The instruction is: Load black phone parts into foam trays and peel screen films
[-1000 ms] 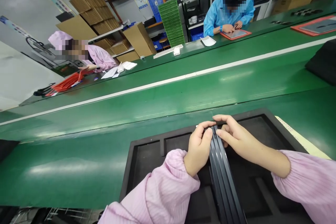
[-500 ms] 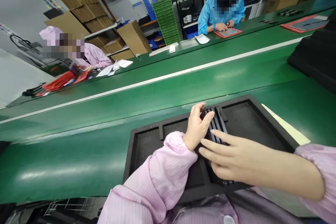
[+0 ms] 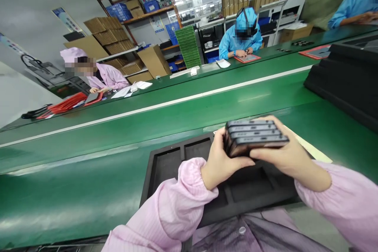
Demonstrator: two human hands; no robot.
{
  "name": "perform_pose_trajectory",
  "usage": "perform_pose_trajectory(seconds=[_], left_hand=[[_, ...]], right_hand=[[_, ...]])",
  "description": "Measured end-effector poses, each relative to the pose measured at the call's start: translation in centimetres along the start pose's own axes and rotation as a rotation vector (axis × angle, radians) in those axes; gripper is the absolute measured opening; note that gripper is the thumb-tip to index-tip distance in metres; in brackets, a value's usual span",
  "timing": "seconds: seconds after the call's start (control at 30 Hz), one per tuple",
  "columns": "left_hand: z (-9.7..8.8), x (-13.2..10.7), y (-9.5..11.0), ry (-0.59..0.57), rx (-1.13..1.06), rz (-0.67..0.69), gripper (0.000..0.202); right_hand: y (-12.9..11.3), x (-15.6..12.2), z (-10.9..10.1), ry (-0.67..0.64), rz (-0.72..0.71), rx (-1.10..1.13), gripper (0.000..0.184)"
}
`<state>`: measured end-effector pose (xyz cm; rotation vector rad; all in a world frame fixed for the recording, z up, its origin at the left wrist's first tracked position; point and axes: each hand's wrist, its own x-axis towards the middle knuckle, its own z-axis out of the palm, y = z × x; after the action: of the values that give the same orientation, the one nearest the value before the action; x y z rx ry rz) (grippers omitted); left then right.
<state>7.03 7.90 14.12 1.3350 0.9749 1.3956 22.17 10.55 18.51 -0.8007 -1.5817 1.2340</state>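
A stack of several slim dark devices (image 3: 255, 132), phone- or tablet-like with pale edges and small openings, is held between my two hands above a black foam tray. My left hand (image 3: 223, 157) grips the stack's left end, thumb along the near side. My right hand (image 3: 285, 153) is wrapped round its right end, with the thumb under the front edge and fingers behind. Below, the black tray (image 3: 165, 165) has recessed compartments; my hands and the stack hide part of it.
Dark tray-like pieces (image 3: 345, 75) are piled at the right on the green bench (image 3: 73, 189). A pale yellow sheet (image 3: 313, 147) sticks out beside the tray. Across the bench, a person in pink (image 3: 109, 76) and one in blue (image 3: 227, 45) handle flat devices.
Both hands have closed on the devices and lifted them out of the tray's middle slot. The stack is now turned with its edges facing me. The view has shifted slightly.
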Motion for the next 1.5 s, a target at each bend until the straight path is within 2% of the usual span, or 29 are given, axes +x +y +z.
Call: perform_pose_trajectory(seconds=[0.07, 0.13, 0.27, 0.37, 0.5, 0.57, 0.73, 0.93, 1.17, 1.3, 1.5], left_hand=[[-0.2, -0.9, -0.8, 0.005, 0.096, -0.05, 0.072], [-0.7, -1.6, -1.7, -0.012, 0.215, -0.008, 0.068], [-1.6, -2.3, -2.9, -0.034, 0.364, 0.224, 0.057], [-1.8, -2.5, -3.1, -0.103, 0.431, 0.347, 0.049], [-1.7, -2.6, -3.5, -0.162, 0.503, 0.569, 0.043], [-1.6, -2.6, -3.7, -0.163, 0.511, 0.631, 0.04], [-1.6, -2.6, -3.7, -0.204, 0.491, 0.627, 0.037], [-1.6, -2.7, -3.7, -0.188, 0.471, 0.697, 0.04], [-1.7, -2.8, -3.4, -0.222, 0.51, 0.641, 0.032], [-1.7, -2.8, -3.0, -0.25, 0.548, 0.656, 0.029], [-1.4, -2.7, -2.8, -0.186, 0.546, 0.76, 0.03]], right_hand=[[0.9, -0.6, 0.6, -0.074, 0.003, -0.013, 0.038], [1.7, -1.0, 0.8, -0.135, -0.028, 0.003, 0.042], [2.5, -2.0, 0.8, -0.167, -0.238, 0.031, 0.04], [2.7, -3.0, 0.7, -0.208, -0.372, 0.015, 0.034], [2.9, -4.2, 0.6, -0.236, -0.453, 0.01, 0.034], [3.1, -4.6, 0.5, -0.238, -0.472, 0.009, 0.034], [3.4, -4.9, 0.3, -0.242, -0.495, -0.005, 0.035], [3.6, -5.1, 0.3, -0.247, -0.531, -0.037, 0.036], [3.5, -5.4, 0.3, -0.236, -0.548, -0.07, 0.036], [3.5, -5.5, 0.2, -0.235, -0.561, -0.102, 0.035], [3.7, -5.7, 0.2, -0.237, -0.563, -0.098, 0.037]])
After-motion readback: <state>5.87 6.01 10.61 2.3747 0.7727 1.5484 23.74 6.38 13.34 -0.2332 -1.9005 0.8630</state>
